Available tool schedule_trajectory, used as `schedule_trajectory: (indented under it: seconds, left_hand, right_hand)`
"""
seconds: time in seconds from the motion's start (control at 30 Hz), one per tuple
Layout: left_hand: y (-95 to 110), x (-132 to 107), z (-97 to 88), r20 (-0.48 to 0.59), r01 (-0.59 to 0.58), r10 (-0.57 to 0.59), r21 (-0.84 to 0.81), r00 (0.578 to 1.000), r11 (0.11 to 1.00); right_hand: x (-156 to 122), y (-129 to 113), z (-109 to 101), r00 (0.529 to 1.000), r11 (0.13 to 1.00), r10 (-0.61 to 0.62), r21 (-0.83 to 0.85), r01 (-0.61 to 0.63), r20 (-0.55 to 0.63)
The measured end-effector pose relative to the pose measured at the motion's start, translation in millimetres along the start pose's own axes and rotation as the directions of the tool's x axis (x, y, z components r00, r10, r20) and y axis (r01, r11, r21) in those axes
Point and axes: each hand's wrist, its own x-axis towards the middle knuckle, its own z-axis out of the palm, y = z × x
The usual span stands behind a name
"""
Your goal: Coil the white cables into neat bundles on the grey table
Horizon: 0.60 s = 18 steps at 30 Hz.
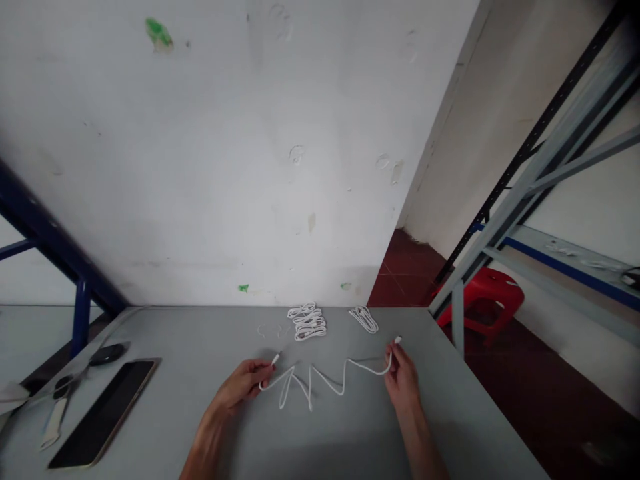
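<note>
Starting at the left edge of the grey desk (165,333), I see a dark tablet (103,413) with a pale frame, lying near the front left corner. Just beside it is a small tool with a white handle (54,423), but I cannot tell exactly what kind. A black oval object (107,354) lies a little further back, near the same edge.

Moving to the right, my left hand (240,387) is closed and grips one end of a white cable (310,385), with its small white plug (275,359) pointing toward the far edge. The cable lies in loose zigzag loops on the middle of the desk, between my hands. Behind it, near the far edge, are a bundle of white cable (307,321) and a smaller white bundle (364,319), close to each other. A few thin white pieces (270,330) lie left of the first bundle.

My right hand (403,377) is also closed, gripping the other end of the cable, and its plug (397,340) sticks out above my fingers. Past the right edge, a red plastic stool (483,300) stands on the dark red floor (520,373).
</note>
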Motion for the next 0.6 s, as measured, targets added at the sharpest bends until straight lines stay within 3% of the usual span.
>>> schedule_trajectory:
  seconds: [0.13, 0.17, 0.27, 0.4, 0.6]
  left_hand:
    - [-2.8, 5.6, 12.3, -0.059, -0.052, 0.038, -0.251, 0.998, 0.967]
    - [-3.9, 8.5, 18.7, -0.049, -0.064, 0.052, -0.282, 0.997, 0.957]
    - [-7.6, 19.4, 39.1, -0.012, -0.117, 0.119, -0.298, 0.993, 0.947]
    - [-15.8, 30.4, 57.0, 0.039, -0.237, 0.249, -0.191, 0.968, 0.953]
    - [-30.4, 27.0, 68.6, 0.027, -0.317, 0.319, -0.043, 0.948, 0.947]
  right_hand:
    - [-23.2, 4.4, 22.7, 0.986, 0.989, 0.073, 0.118, -0.091, 0.148]
    - [-31.9, 5.3, 32.3, 0.963, 0.976, 0.088, 0.169, -0.134, 0.256]
    - [-57.5, 8.8, 62.5, 0.915, 0.973, 0.060, 0.183, -0.144, 0.399]
    - [-76.5, 15.6, 85.6, 0.895, 0.994, -0.034, 0.106, -0.014, 0.445]
    - [-79.5, 22.5, 79.9, 0.857, 0.972, -0.153, -0.081, 0.220, 0.493]
